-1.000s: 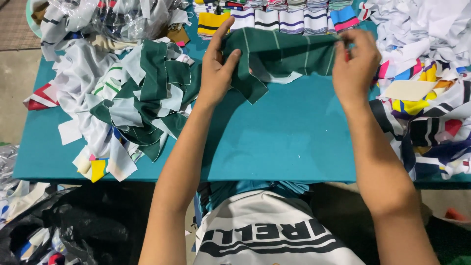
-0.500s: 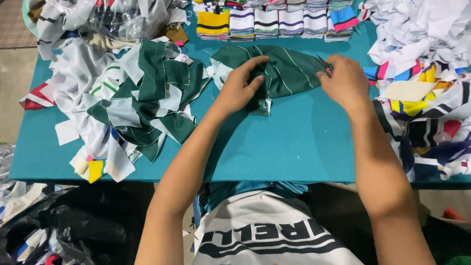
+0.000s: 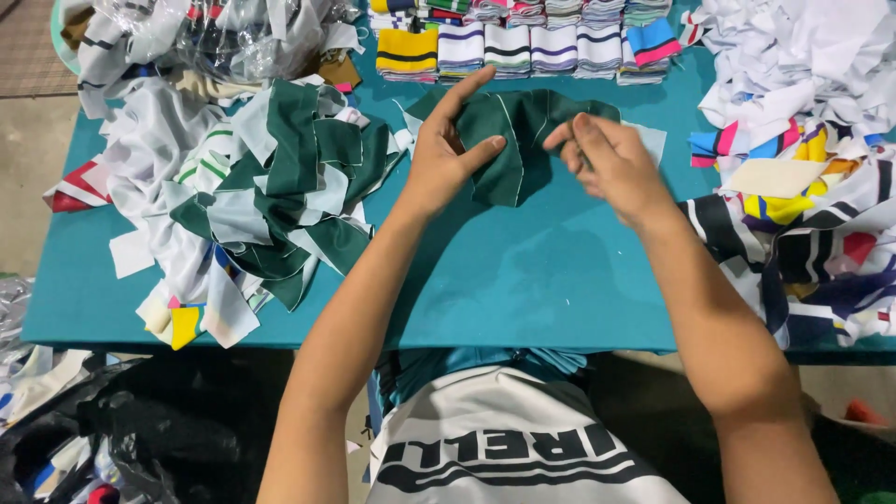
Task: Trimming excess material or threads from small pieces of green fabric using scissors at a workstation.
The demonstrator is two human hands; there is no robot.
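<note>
A dark green cloth piece with thin white stripes (image 3: 519, 142) lies bunched on the teal table (image 3: 523, 280). My left hand (image 3: 446, 149) presses on its left side, thumb tucked over a fold. My right hand (image 3: 605, 161) rests on its right edge with fingers curled, slightly blurred. The cloth is folded in on itself between both hands.
A heap of green and white fabric scraps (image 3: 252, 187) fills the left of the table. Folded striped knit pieces (image 3: 523, 42) line the far edge. White and multicoloured scraps (image 3: 803, 140) pile up at right. Clear plastic bags (image 3: 224, 33) sit far left.
The green cloth was stretched wide between both hands; the hands have since come together and folded it into a smaller bunch on the table.
</note>
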